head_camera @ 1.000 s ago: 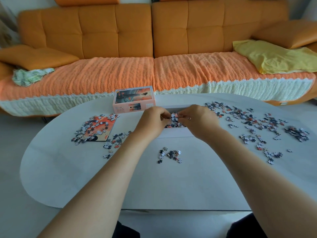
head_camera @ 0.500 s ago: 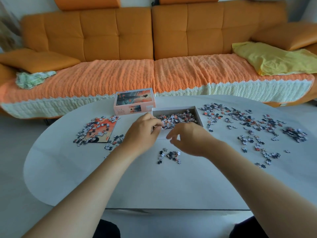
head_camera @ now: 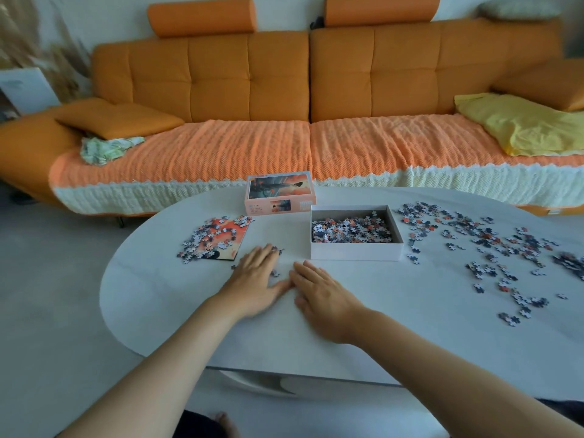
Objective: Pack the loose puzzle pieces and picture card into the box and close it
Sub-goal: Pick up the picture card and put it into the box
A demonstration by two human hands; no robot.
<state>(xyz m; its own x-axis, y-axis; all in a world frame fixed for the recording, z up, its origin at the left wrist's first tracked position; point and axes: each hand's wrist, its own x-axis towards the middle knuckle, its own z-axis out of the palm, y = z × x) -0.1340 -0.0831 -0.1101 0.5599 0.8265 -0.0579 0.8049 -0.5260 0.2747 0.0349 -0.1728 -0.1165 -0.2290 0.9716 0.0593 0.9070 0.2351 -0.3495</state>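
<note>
Left hand (head_camera: 256, 279) and right hand (head_camera: 319, 294) are laid flat, fingers straight, on the white oval table (head_camera: 417, 314) by the open white cardboard box (head_camera: 357, 251).

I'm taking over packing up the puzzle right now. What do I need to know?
Left hand: open, flat on the table, a few pieces beside it.
Right hand: open, flat on the table, holding nothing.
Box: open, partly filled with pieces.
Lid: behind the box, to its left.
Picture card: left of the box, with pieces lying on it.
Loose pieces: many are spread out to the right of the box.
Done: some pieces are in the box.
Left: the remaining pieces, the card, then the lid.
</note>
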